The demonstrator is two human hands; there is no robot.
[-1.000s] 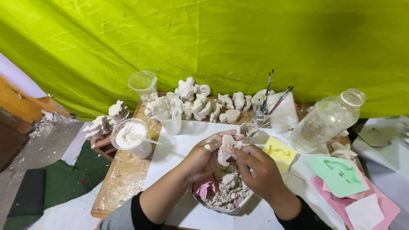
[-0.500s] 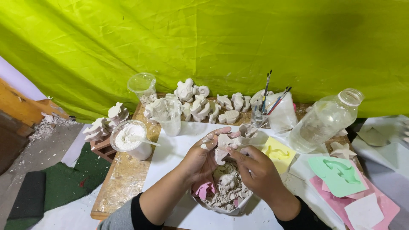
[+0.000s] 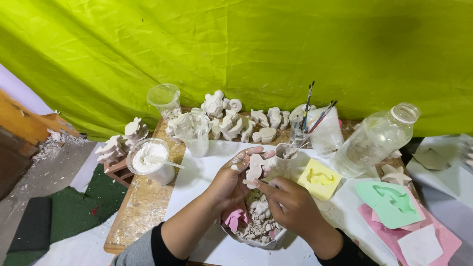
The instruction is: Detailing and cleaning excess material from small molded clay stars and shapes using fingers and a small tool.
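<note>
My left hand holds a small white plaster figure upright between thumb and fingers. The fingertips of my right hand pinch the figure's lower edge. Both hands hover over a bowl full of broken plaster bits, with a pink mould piece inside it. The bowl is partly hidden by my hands.
White plaster figures line the back of the wooden table. A tub of white powder with a stick, clear plastic cups, a brush jar, a big glass jar, and yellow, green and pink moulds surround me.
The figure has been turned slightly between my hands, staying over the bowl. My right fingers shifted along its lower edge.
</note>
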